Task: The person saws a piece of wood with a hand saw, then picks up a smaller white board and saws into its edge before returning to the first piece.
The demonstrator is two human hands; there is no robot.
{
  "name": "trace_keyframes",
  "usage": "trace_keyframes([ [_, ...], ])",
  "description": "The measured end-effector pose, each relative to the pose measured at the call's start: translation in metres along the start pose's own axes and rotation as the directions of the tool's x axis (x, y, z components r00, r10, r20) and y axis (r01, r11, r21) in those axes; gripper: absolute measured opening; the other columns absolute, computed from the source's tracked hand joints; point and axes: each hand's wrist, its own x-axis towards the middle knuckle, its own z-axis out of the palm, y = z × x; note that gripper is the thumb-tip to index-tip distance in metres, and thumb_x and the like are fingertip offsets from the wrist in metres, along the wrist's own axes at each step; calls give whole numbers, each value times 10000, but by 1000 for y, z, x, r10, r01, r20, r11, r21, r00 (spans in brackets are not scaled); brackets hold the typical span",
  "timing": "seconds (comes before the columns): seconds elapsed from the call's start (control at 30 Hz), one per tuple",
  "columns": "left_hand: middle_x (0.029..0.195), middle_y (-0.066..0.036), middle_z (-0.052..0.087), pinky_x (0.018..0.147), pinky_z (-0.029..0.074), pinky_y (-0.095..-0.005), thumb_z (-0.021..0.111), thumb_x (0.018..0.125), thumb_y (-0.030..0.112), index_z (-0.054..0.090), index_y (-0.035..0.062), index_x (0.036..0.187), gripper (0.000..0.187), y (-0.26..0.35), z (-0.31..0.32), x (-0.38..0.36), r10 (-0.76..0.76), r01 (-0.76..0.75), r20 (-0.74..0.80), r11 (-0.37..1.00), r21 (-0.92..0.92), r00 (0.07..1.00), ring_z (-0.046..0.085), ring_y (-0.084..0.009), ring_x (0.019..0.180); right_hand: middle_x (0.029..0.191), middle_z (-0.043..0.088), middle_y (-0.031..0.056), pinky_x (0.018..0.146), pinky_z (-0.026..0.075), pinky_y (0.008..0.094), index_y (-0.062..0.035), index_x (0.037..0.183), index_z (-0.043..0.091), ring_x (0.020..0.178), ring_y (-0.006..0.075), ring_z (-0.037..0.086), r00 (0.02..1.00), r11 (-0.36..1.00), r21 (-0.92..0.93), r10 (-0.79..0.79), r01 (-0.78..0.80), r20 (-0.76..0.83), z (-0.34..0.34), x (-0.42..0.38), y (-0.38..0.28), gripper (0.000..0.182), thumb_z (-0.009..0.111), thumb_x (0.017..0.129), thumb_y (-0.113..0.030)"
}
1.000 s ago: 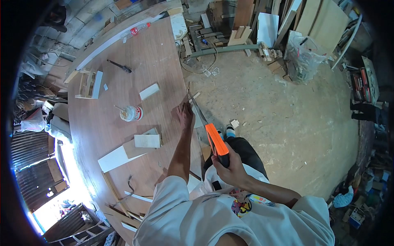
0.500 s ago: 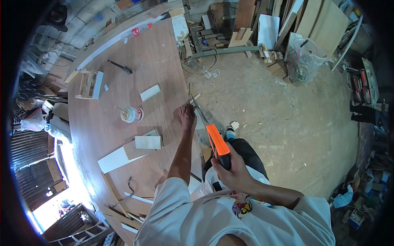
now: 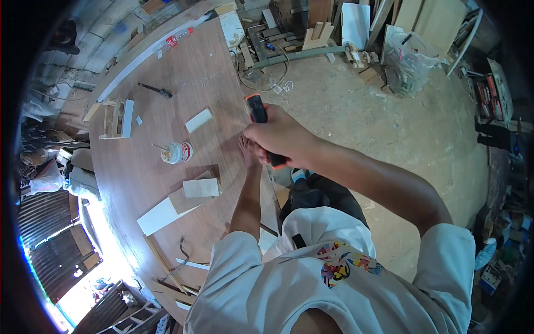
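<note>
My right hand (image 3: pixel 283 131) is closed around the orange and black handle of a handsaw (image 3: pixel 257 108), held over the table's edge. Its blade is out of sight behind the hand and handle. Close beside it, my left hand (image 3: pixel 248 150) presses down at the edge of the wooden table (image 3: pixel 222 67), its fingers partly covered by the right hand. A thin strip of wood showed under the left hand a moment ago; both hands hide it now. Left of them stands a jar (image 3: pixel 178 152) with a stick in it, and a small white block (image 3: pixel 199 120) lies beyond.
Boards (image 3: pixel 201 187) and a white panel (image 3: pixel 161 217) lie on the table nearer my body. Farther off are a dark tool (image 3: pixel 156 89), a small wooden frame (image 3: pixel 118 118) and a bottle (image 3: pixel 179 37). A plastic bag (image 3: pixel 409 64) and leaning planks (image 3: pixel 439 25) stand across the floor.
My right hand has moved forward and up with the handsaw, bringing its handle beside my left hand. My left hand stays at the table's edge. The view has shifted slightly.
</note>
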Motion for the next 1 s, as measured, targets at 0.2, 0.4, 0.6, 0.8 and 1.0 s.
trace_keyframes([
  [0.2, 1059, -118, 526, 841, 391, -439, 577, 812, 146, 559, 50, 1011, 222, -25, 26, -8, -71, 42, -75, 943, -329, 995, 495, -326, 1002, 569, 425, 37, 391, 376, 311, -49, 799, 401, 440, 136, 459, 1000, 1000, -19, -5, 5, -18, 7, 36, 8, 114, 490, 784, 20],
  [0.4, 1070, -116, 522, 845, 387, -442, 583, 802, 152, 553, 51, 1017, 239, -60, 47, 0, -145, 51, -102, 785, -618, 984, 488, -324, 1013, 561, 434, 46, 385, 374, 305, -53, 768, 399, 431, 137, 451, 999, 999, -38, 5, -7, -43, 5, 46, 19, 99, 455, 771, 28],
  [0.6, 1099, -123, 513, 873, 369, -440, 620, 749, 199, 537, 60, 1057, 348, -16, 15, 7, 54, -47, -29, 980, 192, 998, 465, -324, 1052, 557, 420, 30, 372, 351, 316, -65, 776, 420, 418, 138, 437, 994, 998, 5, 67, -67, -90, -46, 92, 67, 104, 468, 766, 27],
  [0.8, 1121, -121, 509, 884, 364, -436, 638, 723, 268, 525, 63, 1097, 441, -91, 56, -8, 84, -83, -6, 993, 89, 996, 458, -317, 1087, 560, 440, 47, 373, 358, 310, -48, 770, 429, 417, 139, 441, 992, 997, 1, 78, -79, -102, -34, 92, 68, 87, 443, 767, 38],
  [1.0, 1111, -111, 509, 887, 367, -431, 625, 734, 262, 526, 70, 1102, 427, -59, 44, -6, -102, 91, -14, 938, -333, 995, 456, -312, 1090, 569, 482, 91, 359, 390, 340, 22, 738, 451, 434, 179, 500, 995, 999, -41, -26, 22, -101, -9, 63, 50, 7, 451, 742, 15],
])
